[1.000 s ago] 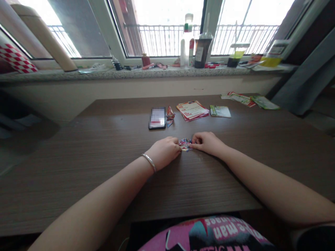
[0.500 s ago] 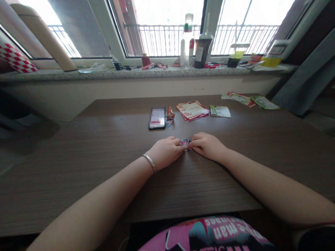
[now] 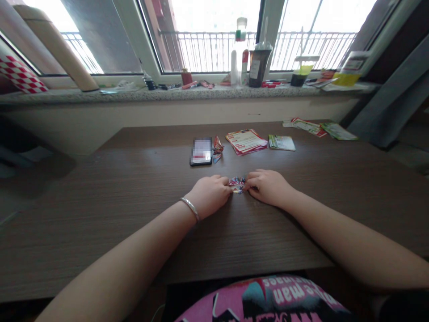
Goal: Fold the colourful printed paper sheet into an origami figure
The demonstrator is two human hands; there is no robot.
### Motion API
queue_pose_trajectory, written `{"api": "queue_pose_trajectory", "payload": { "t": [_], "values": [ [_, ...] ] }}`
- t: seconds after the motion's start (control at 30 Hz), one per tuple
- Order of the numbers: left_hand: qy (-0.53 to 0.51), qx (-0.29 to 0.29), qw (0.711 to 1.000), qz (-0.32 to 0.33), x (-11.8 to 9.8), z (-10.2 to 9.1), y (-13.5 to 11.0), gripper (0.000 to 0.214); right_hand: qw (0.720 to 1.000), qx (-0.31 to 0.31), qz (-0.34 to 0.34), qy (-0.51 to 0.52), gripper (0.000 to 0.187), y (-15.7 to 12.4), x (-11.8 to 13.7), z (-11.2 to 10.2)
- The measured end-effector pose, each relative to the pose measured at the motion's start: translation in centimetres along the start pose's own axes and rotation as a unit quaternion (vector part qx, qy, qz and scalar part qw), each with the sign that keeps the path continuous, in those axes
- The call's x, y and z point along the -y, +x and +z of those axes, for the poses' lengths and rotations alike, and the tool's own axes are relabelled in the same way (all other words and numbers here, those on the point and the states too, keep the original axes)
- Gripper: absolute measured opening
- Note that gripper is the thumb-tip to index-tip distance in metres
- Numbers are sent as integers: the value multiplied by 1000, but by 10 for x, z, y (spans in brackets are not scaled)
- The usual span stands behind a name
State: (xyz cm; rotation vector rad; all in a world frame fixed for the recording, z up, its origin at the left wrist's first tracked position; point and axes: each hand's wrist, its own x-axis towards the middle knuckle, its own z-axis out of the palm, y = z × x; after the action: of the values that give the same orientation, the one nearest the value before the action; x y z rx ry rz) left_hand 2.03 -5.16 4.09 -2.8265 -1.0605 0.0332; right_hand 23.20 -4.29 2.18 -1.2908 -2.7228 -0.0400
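Between my hands, on the brown table (image 3: 134, 197), is a small crinkled wrapper (image 3: 237, 180) printed in blue, red and white. My left hand (image 3: 211, 192) pinches its left end, and a silver bangle circles that wrist. At the right end, the fingers of my right hand (image 3: 266, 185) are closed on the same wrapper. Its middle shows in the gap, with a pale strip along the near side. My fingers cover both ends. Just beyond lies a phone (image 3: 201, 152) with a blurred screen, and beside it a crumpled red and orange wrapper (image 3: 218, 148).
A stack of printed cards (image 3: 247, 141) and a smaller green-and-white packet (image 3: 282, 142) lie past my hands. More flat packets (image 3: 338, 131) sit at the far right corner. Along the windowsill (image 3: 134, 95) stand bottles and a dark drink cup (image 3: 258, 66).
My hands have drawn slightly apart, and more of the wrapper shows between them. Its near edge now appears separated from the far part. The other things have stayed put.
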Motion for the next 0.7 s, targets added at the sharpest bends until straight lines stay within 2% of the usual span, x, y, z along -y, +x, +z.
{"api": "queue_pose_trajectory", "payload": {
  "t": [0.27,0.57,0.7],
  "values": [
    [-7,14,1000,-18,0,-3,-3,26,1000,8,10,27,23,-4,-4,-3],
    [-11,8,1000,-12,3,2,-2,28,986,-13,22,163,19,0,-20,14],
    [-11,-22,1000,-5,5,10,-2,26,970,2,10,241,19,1,-26,18]
  ]
}}
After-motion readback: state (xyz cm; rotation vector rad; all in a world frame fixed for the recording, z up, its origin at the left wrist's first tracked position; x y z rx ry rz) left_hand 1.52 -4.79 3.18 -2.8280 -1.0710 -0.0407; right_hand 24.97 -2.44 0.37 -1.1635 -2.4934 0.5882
